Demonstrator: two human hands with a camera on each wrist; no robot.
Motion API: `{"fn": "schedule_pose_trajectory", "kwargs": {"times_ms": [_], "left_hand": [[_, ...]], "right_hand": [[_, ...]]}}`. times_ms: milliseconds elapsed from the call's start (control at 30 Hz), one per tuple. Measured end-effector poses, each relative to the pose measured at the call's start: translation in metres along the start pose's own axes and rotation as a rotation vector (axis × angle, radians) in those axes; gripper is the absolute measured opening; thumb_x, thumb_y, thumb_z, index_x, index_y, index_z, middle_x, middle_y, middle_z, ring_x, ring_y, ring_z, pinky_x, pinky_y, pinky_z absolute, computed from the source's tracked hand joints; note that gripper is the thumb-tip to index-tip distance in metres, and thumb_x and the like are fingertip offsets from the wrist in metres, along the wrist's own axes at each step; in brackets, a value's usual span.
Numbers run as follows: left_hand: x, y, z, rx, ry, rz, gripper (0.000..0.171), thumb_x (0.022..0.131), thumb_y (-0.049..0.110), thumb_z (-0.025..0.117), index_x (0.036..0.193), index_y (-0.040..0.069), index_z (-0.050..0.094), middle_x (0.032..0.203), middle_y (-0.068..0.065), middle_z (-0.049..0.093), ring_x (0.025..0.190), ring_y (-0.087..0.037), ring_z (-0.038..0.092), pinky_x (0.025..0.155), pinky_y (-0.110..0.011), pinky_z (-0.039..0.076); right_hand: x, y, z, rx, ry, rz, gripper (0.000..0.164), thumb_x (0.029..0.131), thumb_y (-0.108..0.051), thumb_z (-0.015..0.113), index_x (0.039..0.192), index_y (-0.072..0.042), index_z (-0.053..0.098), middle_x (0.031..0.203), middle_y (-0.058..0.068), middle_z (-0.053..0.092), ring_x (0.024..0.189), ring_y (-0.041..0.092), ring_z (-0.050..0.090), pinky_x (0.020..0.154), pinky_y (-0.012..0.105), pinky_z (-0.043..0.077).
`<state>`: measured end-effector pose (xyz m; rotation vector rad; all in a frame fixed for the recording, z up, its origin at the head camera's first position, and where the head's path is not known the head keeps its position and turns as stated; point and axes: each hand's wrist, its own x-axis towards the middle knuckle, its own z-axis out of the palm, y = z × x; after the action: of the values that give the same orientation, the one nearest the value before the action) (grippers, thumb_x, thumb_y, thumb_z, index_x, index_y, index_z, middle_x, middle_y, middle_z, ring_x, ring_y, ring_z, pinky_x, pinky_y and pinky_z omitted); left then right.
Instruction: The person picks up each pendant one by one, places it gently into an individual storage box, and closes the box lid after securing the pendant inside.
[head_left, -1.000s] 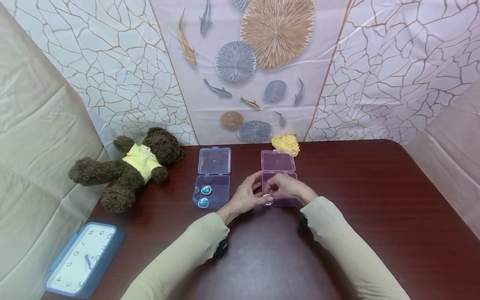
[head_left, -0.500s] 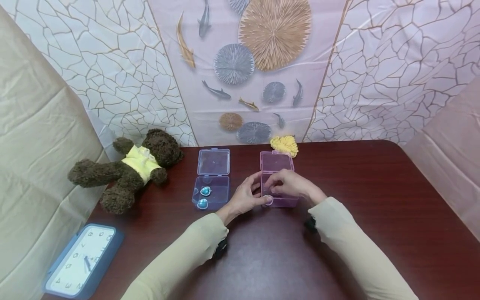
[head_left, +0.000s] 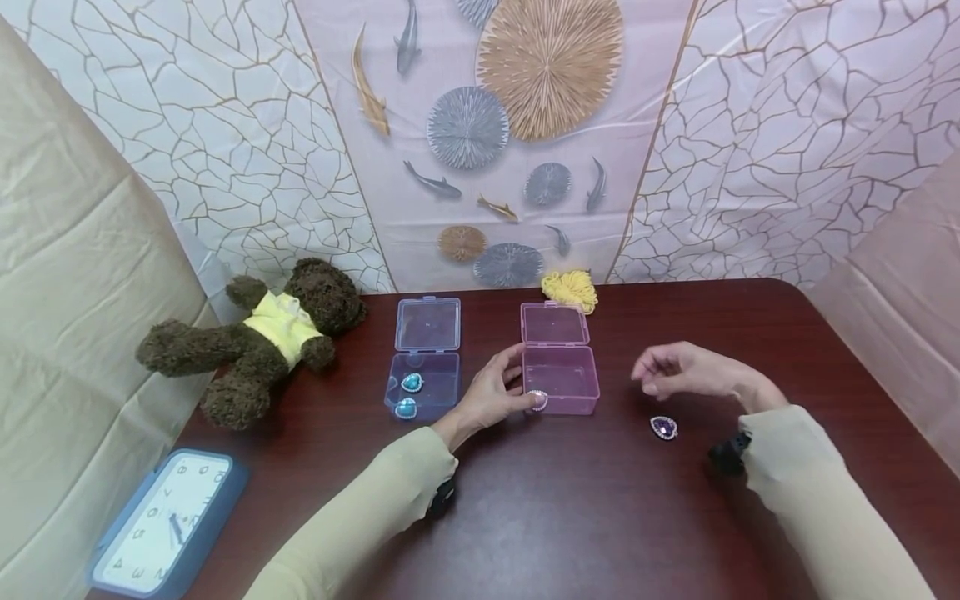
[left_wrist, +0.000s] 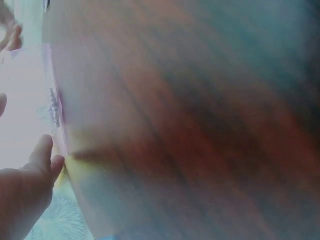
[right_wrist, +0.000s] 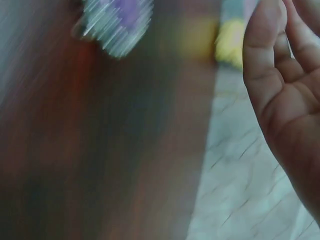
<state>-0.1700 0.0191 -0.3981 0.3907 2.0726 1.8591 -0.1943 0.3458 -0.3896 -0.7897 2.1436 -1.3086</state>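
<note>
My left hand (head_left: pixel 491 390) holds the left side of a clear pink plastic box (head_left: pixel 573 403), its thumb at the front left corner. The box's lid stands open at the back. Inside that corner, beside the thumb, shows a pale gem (head_left: pixel 539 401) with a beaded white rim. My right hand (head_left: pixel 693 372) hovers right of the box, fingers loosely bent and nothing visible between them. On the table just below it lies a dark purple teardrop gem (head_left: pixel 663 427) with a sparkling rim. In the right wrist view this purple gem (right_wrist: pixel 117 22) is blurred.
An open blue plastic box (head_left: pixel 438 407) to the left contains two turquoise gems (head_left: pixel 412 382). A brown teddy bear (head_left: pixel 247 342) in a yellow top lies further left, above a blue clock (head_left: pixel 168 521). Yellow yarn (head_left: pixel 572 290) sits behind the pink box.
My right hand has moved out of the pink box to the right, over the table. The purple gem now shows below it. My left hand has stayed at the box.
</note>
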Motion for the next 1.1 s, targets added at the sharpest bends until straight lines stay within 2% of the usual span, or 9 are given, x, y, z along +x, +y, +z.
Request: {"fn": "schedule_pose_trajectory", "kwargs": {"times_ms": [167,400,600,733,833,933,1100], "left_hand": [[0.000,0.000,0.000,0.001,-0.004,0.004,0.081,0.075,-0.008,0.072,0.144,-0.002,0.029,0.147,-0.022,0.030,0.132,-0.040,0.037,0.105,-0.047,0.039],[-0.001,0.000,-0.001,0.005,-0.002,0.003,0.081,0.075,-0.008,0.072,0.144,-0.002,0.029,0.146,-0.022,0.031,0.132,-0.040,0.038,0.104,-0.047,0.040],[-0.002,0.000,-0.001,0.005,-0.007,-0.006,0.081,0.075,-0.007,0.072,0.144,-0.002,0.029,0.146,-0.022,0.031,0.132,-0.040,0.037,0.105,-0.048,0.039],[0.002,-0.004,-0.002,0.005,-0.011,-0.005,0.082,0.075,-0.008,0.072,0.144,-0.001,0.029,0.147,-0.021,0.030,0.133,-0.040,0.036,0.105,-0.048,0.039],[0.008,-0.013,-0.003,0.004,-0.009,0.000,0.083,0.074,-0.007,0.073,0.145,0.000,0.029,0.148,-0.020,0.030,0.133,-0.039,0.037,0.105,-0.048,0.039],[0.013,-0.023,-0.002,0.006,0.001,0.002,0.084,0.074,-0.006,0.075,0.145,0.003,0.031,0.148,-0.017,0.032,0.132,-0.037,0.038,0.105,-0.045,0.040],[0.016,-0.029,-0.001,0.028,0.020,0.011,0.083,0.073,-0.003,0.076,0.144,0.007,0.034,0.146,-0.013,0.036,0.131,-0.033,0.042,0.103,-0.039,0.044]], "right_hand": [[-0.022,0.020,0.000,0.039,-0.059,0.047,0.024,0.088,0.001,0.060,0.106,0.014,0.050,0.084,0.002,0.058,0.068,0.009,0.057,0.057,0.025,0.053],[-0.029,0.027,0.009,0.012,-0.107,0.046,0.028,0.085,-0.001,0.065,0.108,0.007,0.053,0.083,0.009,0.053,0.061,0.009,0.053,0.051,0.021,0.049],[-0.029,0.027,0.012,-0.072,-0.085,0.010,0.026,0.083,-0.004,0.069,0.106,0.001,0.057,0.080,0.019,0.049,0.064,0.014,0.048,0.052,0.021,0.043],[-0.026,0.023,0.013,-0.132,-0.067,0.015,0.025,0.081,-0.008,0.071,0.100,-0.002,0.058,0.076,0.013,0.050,0.066,0.012,0.047,0.054,0.020,0.043],[-0.024,0.020,0.014,-0.166,-0.056,0.030,0.023,0.079,-0.010,0.073,0.096,-0.003,0.059,0.075,0.005,0.051,0.066,0.008,0.046,0.054,0.019,0.042],[-0.023,0.019,0.015,-0.152,-0.051,0.041,0.022,0.077,-0.008,0.074,0.092,-0.002,0.059,0.074,0.003,0.051,0.067,0.004,0.046,0.054,0.018,0.042],[-0.024,0.023,0.017,-0.099,-0.028,0.003,0.022,0.077,-0.004,0.073,0.090,0.001,0.056,0.070,0.010,0.052,0.064,0.002,0.048,0.052,0.018,0.043]]}}
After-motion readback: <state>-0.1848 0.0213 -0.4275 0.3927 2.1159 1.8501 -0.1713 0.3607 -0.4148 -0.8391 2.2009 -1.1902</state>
